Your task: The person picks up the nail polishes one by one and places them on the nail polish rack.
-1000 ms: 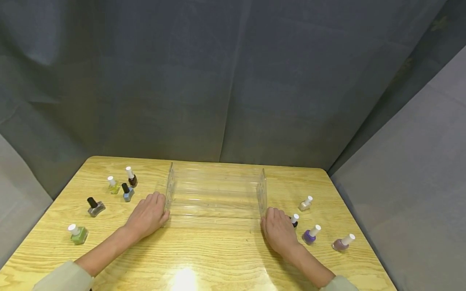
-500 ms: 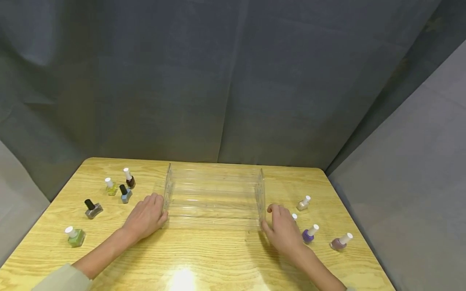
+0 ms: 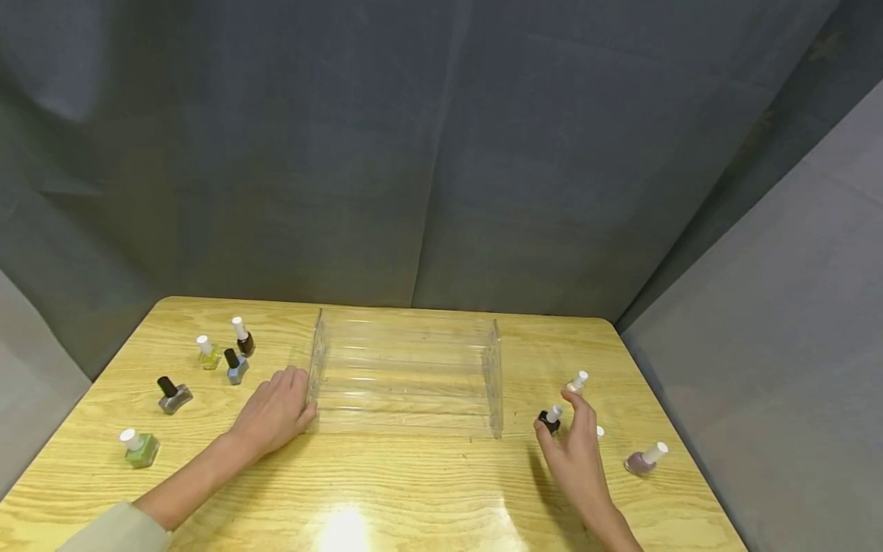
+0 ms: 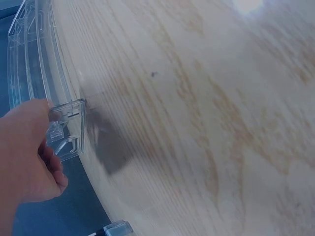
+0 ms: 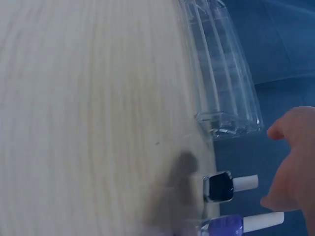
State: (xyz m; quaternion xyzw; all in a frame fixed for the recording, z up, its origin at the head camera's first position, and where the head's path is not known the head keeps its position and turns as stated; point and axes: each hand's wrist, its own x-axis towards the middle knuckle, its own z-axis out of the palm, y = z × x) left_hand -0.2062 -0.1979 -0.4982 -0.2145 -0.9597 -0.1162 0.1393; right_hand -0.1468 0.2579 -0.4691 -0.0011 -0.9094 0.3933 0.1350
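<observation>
A clear plastic tiered rack [image 3: 407, 376] stands in the middle of the wooden table. My left hand [image 3: 274, 410] holds its left side panel [image 4: 71, 123] near the front, thumb on one side and fingers curled on the other. Over on the right, my right hand [image 3: 578, 460] is spread with nothing in it, thumb and forefinger apart around a black nail polish bottle [image 3: 549, 419] with a white cap. Whether they touch it I cannot tell. The white cap of a pale bottle [image 3: 578, 380] shows beyond the forefinger. A purple bottle [image 5: 225, 225] is mostly hidden behind this hand in the head view.
A mauve bottle [image 3: 645, 458] stands at the far right. On the left are green [image 3: 142, 450], grey [image 3: 175, 398], blue [image 3: 237, 369], yellow [image 3: 209, 355] and dark brown [image 3: 244, 342] nail polish bottles. A dark curtain [image 3: 414, 153] hangs behind the table.
My right hand has let go of the rack's right side and moved right to the black bottle, its fingers spreading. My left hand has stayed on the rack.
</observation>
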